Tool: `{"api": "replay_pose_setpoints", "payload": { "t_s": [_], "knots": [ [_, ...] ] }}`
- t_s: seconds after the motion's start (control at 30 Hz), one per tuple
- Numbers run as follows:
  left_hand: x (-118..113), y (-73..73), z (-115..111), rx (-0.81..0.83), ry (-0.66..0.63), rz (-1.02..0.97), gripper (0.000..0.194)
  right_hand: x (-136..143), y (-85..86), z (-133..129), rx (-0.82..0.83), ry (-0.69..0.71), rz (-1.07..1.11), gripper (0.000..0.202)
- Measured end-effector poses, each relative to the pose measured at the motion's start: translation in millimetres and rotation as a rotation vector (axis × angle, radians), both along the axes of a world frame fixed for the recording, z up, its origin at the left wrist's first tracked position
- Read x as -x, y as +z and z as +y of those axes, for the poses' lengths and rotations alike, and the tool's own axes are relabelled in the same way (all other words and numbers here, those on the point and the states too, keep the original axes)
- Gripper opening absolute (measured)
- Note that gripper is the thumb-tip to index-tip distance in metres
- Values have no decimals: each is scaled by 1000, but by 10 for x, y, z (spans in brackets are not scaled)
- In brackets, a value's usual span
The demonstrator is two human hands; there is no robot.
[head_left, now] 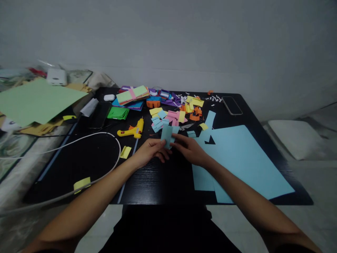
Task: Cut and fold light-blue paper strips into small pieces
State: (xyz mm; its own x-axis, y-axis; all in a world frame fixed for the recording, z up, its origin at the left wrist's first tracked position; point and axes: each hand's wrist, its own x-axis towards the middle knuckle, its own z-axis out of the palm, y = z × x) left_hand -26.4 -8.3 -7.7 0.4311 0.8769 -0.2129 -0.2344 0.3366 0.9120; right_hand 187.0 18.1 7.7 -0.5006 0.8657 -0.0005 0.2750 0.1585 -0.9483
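Observation:
A small folded piece of light blue paper [166, 134] is held up above the black table's middle. My left hand [151, 150] pinches it at its lower left, thumb in front. From the other side, my right hand [189, 149] has its fingers closed at the paper's right edge, partly hidden behind it. Just beyond the hands lie scissors [186, 127] and a heap of small blue, pink and yellow paper pieces [172, 116]. To the right, large light blue sheets [242, 158] lie partly under my right forearm.
A yellow glue gun [133, 130] lies left of my hands, beside a looping white cable [119, 144]. Stacked coloured paper [133, 94] sits at the back. One phone [231, 105] rests at the back right, another dark phone [100, 114] at the left. White scraps [185, 99] lie near the wall.

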Motion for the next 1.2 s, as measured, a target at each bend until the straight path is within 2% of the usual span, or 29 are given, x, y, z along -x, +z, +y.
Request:
{"api": "replay_pose_setpoints", "payload": {
  "t_s": [0.07, 0.13, 0.23, 0.3, 0.5, 0.7, 0.93, 1.2],
  "knots": [
    [-31, 6, -3, -87, 25, 85, 58, 4, -82, 42, 98, 22, 123, 43],
    [-41, 12, 1, -163, 32, 155, 56, 1, -138, 83, 192, -36, 236, 38],
    [-36, -2, 12, -198, 35, 250, 57, -18, -185, 111, 290, -159, 381, 31],
    [-39, -26, 16, -198, 42, 294, 57, -36, -197, 102, 320, -167, 436, 35],
    [-79, -66, -10, -242, 93, 382, 49, -62, -189, 25, 260, -69, 430, 44],
    [-83, -47, -57, -313, 116, 468, 44, -31, -187, 28, 185, -216, 355, 35],
    [-69, -32, -66, -291, 37, 469, 42, -50, -190, 35, 190, -180, 378, 31],
    [-28, -17, -69, -336, 17, 510, 46, -17, -201, 21, 187, -232, 393, 31]
  ]
}}
